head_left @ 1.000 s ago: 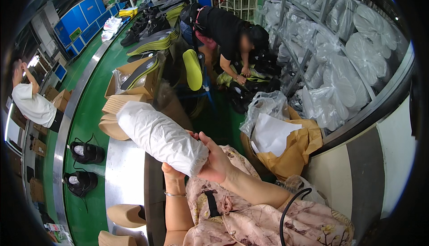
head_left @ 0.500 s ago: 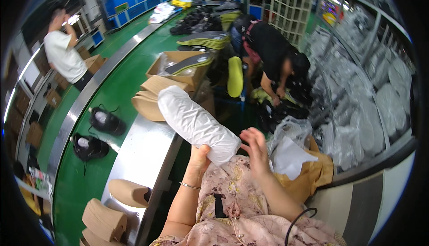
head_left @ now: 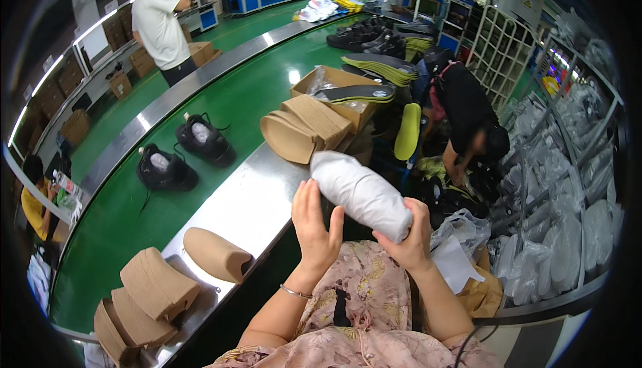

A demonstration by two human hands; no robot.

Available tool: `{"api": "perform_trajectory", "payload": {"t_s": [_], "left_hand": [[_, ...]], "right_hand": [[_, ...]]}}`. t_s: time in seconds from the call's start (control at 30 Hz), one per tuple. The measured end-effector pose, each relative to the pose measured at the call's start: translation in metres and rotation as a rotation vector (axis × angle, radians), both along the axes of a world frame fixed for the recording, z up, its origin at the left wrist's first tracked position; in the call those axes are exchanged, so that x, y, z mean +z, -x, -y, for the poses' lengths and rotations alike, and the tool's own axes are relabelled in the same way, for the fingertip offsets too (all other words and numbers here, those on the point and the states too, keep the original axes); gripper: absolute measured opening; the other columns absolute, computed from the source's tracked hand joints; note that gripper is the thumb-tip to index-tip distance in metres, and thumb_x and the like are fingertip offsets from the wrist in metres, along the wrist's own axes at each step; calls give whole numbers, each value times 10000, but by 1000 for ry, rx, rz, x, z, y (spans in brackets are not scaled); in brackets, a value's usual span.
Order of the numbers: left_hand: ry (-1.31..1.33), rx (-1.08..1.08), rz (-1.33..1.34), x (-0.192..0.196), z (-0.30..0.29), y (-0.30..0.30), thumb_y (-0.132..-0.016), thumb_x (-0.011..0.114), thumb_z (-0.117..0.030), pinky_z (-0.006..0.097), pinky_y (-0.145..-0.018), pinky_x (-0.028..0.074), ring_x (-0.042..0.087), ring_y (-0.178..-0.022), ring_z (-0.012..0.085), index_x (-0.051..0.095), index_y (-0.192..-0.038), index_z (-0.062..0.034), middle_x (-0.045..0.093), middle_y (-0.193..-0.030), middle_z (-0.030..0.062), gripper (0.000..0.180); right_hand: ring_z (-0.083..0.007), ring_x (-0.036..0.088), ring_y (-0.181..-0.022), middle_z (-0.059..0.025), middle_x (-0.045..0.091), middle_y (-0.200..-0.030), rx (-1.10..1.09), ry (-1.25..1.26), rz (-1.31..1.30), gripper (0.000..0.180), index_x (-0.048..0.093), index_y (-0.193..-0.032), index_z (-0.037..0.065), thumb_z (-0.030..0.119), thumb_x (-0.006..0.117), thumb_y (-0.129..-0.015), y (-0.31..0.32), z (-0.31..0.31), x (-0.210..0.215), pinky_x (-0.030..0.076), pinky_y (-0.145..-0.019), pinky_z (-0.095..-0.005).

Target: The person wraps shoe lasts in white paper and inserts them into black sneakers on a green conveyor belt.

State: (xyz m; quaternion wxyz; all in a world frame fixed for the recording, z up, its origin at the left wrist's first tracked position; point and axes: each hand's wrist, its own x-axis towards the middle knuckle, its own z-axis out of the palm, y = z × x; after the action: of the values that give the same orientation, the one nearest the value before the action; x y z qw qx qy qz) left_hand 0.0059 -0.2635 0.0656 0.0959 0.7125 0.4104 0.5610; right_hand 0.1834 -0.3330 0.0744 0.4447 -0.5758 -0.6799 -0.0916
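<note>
— How does the long white paper-wrapped bundle (head_left: 361, 194) lie?
— Slanting from near the right hand (head_left: 409, 239), which clasps its end, up-left. The left hand (head_left: 314, 224) is open beside it, above the steel bench (head_left: 247, 201) by the green conveyor belt (head_left: 221, 110).

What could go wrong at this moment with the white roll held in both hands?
1. The right hand grips only the near end of the white paper roll, while the left hand lies open against its side; the far end might sag or slip.
2. The roll's far end is near the stacked tan cardboard inserts and might knock them.
</note>
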Motion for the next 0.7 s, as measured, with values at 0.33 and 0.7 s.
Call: {"api": "perform_trajectory", "payload": {"t_s": [0.33,0.7], "left_hand": [[848,-381,1366,-51,-120,64,-845,644,-197,289,-731,480,581,-749,179,588,-931,60,630,-878,106,277],[475,586,510,-79,-115,62,-870,588,-274,371,-1021,284,371,-1209,341,347,-1276,110,387,-1293,260,609]], "right_hand": [[-355,526,-942,-192,502,-1045,321,163,-276,746,401,-1148,14,226,823,-572,48,-93,-31,450,-805,-403],[-367,498,-945,-200,519,-1015,70,134,-143,757,404,-1154,10,360,777,-596,138,-190,-115,359,-854,-452]]}}
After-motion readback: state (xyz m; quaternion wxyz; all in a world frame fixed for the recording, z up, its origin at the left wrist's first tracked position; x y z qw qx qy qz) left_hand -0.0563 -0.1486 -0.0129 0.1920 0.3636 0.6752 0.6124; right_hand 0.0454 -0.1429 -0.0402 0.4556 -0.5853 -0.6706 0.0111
